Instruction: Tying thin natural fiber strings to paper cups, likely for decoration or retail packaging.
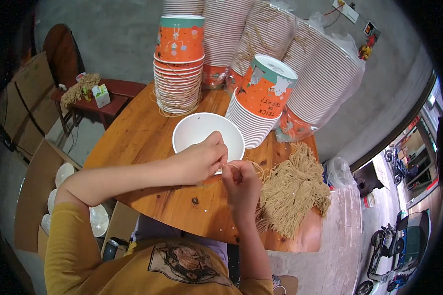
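A paper bucket (191,132) lies tilted on the table, its white inside facing me. My left hand (204,160) is closed in a pinch at the bucket's near rim, in front of the opening. Close beside it, my right hand (242,186) is also closed, fingertips pinched just outside the rim. A thin tan cord (260,169) runs at my right fingers, and both hands grip it. What exactly lies between the left fingertips is partly hidden. Right of my right hand spreads a big bundle of tan cords (295,194).
Behind the bucket stand a stack of orange-and-white buckets with cords (178,73) and another stack (261,101). Tall bagged stacks (320,73) line the wall. A low red bench (115,88) is at far left; a cardboard box (32,206) holds white buckets.
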`<act>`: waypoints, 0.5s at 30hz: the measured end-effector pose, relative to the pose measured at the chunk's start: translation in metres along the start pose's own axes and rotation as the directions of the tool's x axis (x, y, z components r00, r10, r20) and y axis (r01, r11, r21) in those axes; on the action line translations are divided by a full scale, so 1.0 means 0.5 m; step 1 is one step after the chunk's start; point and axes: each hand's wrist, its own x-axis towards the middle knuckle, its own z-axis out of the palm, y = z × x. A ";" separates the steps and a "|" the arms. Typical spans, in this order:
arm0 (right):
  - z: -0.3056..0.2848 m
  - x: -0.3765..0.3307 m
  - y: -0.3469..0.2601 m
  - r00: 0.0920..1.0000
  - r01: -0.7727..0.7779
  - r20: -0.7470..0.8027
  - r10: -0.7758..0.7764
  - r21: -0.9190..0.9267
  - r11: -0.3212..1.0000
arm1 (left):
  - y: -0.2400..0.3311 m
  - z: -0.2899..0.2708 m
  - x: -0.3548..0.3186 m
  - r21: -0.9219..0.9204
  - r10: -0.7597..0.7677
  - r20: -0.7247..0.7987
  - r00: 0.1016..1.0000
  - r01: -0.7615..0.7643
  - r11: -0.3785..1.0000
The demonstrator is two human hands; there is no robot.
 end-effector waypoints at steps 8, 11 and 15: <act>0.014 -0.016 0.015 0.988 0.084 -0.130 -0.085 -0.015 0.996 | 0.022 0.014 -0.005 0.099 -0.018 -0.121 0.992 0.030 0.995; 0.019 -0.020 0.018 0.984 0.107 -0.143 -0.105 0.010 0.994 | 0.033 0.008 -0.002 -0.072 -0.192 -0.097 0.977 0.185 0.980; 0.023 -0.019 0.021 0.977 0.151 -0.154 -0.145 0.028 0.988 | 0.030 0.007 -0.002 -0.192 -0.273 -0.071 0.959 0.255 0.948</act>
